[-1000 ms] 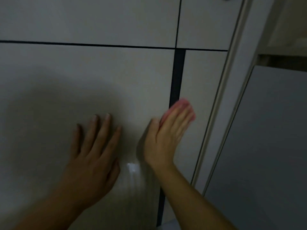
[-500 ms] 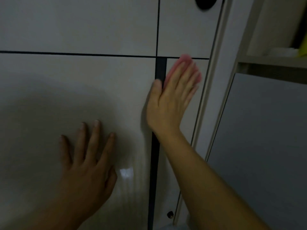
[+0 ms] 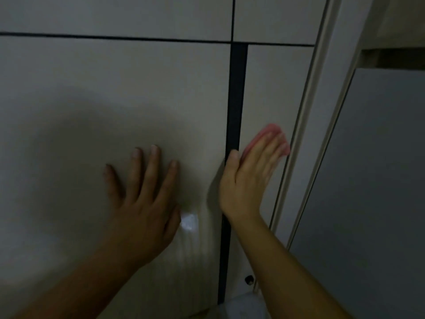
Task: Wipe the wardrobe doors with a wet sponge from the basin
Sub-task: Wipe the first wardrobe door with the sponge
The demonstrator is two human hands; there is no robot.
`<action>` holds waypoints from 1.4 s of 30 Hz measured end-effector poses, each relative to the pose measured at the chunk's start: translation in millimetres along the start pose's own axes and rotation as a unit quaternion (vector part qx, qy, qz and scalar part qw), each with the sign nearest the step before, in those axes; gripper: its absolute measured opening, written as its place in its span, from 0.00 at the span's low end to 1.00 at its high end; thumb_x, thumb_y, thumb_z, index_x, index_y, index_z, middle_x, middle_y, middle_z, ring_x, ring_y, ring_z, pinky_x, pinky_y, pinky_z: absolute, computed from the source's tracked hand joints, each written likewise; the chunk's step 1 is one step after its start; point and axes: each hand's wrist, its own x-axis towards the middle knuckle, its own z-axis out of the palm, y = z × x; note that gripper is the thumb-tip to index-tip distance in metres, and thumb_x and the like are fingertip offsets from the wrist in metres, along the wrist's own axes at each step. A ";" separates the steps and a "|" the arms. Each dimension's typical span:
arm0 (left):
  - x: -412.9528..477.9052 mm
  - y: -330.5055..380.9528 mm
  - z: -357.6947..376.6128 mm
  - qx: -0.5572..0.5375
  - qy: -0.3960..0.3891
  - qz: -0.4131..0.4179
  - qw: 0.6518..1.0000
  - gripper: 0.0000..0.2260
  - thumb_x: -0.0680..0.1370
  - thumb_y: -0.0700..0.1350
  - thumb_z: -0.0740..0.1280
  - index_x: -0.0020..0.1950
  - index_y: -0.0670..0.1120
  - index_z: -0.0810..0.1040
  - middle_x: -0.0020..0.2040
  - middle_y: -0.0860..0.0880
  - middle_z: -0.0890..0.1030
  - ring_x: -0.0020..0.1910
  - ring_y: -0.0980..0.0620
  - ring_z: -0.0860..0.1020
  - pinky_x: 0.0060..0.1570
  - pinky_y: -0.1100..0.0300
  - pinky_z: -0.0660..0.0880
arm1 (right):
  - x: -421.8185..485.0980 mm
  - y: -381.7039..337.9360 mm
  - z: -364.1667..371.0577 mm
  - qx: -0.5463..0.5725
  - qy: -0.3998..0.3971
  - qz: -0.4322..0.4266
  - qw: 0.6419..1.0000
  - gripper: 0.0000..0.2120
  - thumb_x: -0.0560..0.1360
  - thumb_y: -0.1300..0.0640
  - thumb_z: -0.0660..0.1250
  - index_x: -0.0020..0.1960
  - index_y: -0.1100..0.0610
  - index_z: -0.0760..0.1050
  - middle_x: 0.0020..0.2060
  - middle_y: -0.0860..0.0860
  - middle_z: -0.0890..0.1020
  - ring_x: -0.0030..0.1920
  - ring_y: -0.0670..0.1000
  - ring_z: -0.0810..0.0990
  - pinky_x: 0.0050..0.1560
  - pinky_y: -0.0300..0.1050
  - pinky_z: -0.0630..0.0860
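Pink sponge (image 3: pixel 271 131) under flat right hand (image 3: pixel 248 178), against wardrobe door (image 3: pixel 272 88).

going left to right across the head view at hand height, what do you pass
left hand → bright glare → dark strip → right hand, flat on the pink sponge → pale frame → grey panel

Your left hand (image 3: pixel 142 210) lies flat on the wide wardrobe door (image 3: pixel 92 88), fingers spread. Your right hand (image 3: pixel 248 180) presses a pink sponge (image 3: pixel 271 131) against the thin door (image 3: pixel 273 88), fingers straight. A dark strip (image 3: pixel 236 88) runs between the doors, and your right thumb lies on it. A bright spot (image 3: pixel 188 221) shines beside your left hand.
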 end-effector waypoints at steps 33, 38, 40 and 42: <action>-114.4 -76.2 -0.9 -0.002 -0.041 -0.055 0.998 0.36 0.74 0.54 0.61 0.81 0.42 0.61 0.83 0.35 0.49 0.82 0.34 0.47 0.72 0.24 0.48 | -121.6 16.6 57.5 -0.068 -0.078 -0.199 0.975 0.38 0.82 0.48 0.57 0.82 0.59 0.39 0.81 0.53 0.35 0.81 0.58 0.34 0.80 0.55 0.35; -134.0 -101.1 -5.0 -0.014 -0.037 -0.115 0.993 0.38 0.74 0.55 0.61 0.82 0.43 0.59 0.83 0.35 0.48 0.81 0.32 0.47 0.72 0.25 0.49 | -148.5 -18.3 85.1 -0.064 -0.081 -0.222 0.970 0.37 0.82 0.45 0.56 0.83 0.56 0.40 0.82 0.56 0.41 0.81 0.59 0.35 0.80 0.59 0.36; -142.0 -111.8 -7.1 -0.021 -0.038 -0.141 0.989 0.38 0.73 0.55 0.61 0.82 0.44 0.58 0.83 0.35 0.47 0.81 0.31 0.47 0.71 0.25 0.50 | -176.4 -10.3 98.2 -0.103 -0.137 -0.347 0.922 0.36 0.79 0.45 0.63 0.81 0.57 0.54 0.80 0.56 0.56 0.82 0.57 0.39 0.81 0.58 0.40; -150.2 -122.1 -10.2 -0.033 -0.034 -0.170 0.984 0.39 0.73 0.55 0.60 0.83 0.44 0.57 0.82 0.34 0.46 0.81 0.31 0.46 0.71 0.24 0.51 | -177.6 -8.0 96.3 -0.124 -0.141 -0.384 0.904 0.33 0.78 0.46 0.64 0.78 0.57 0.59 0.77 0.55 0.61 0.83 0.56 0.43 0.81 0.55 0.42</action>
